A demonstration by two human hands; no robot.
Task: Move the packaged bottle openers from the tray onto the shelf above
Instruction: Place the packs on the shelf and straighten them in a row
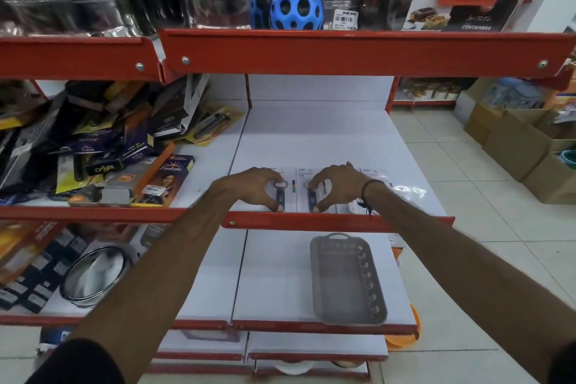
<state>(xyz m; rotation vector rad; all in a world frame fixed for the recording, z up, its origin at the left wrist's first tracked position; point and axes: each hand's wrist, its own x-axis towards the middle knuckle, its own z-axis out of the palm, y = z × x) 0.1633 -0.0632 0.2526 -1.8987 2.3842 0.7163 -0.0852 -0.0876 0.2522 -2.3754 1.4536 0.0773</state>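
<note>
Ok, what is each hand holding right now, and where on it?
The left hand pinches one packaged bottle opener by its ends as it lies on the shelf; the right hand does likewise with the next packaged opener.

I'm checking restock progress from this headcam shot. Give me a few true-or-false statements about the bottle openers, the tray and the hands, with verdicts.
1. The grey tray sits on the shelf below the one the hands are on. True.
2. The tray holds a stack of packaged openers. False: it looks empty.
3. Both hands rest on packaged bottle openers laid flat near the front edge of the white shelf. True: the left hand and right hand each touch one pack.
4. The right hand is lifting a pack high into the air. False: the packs lie flat on the shelf.
5. A blue perforated ball sits on the shelf above. True.
</note>
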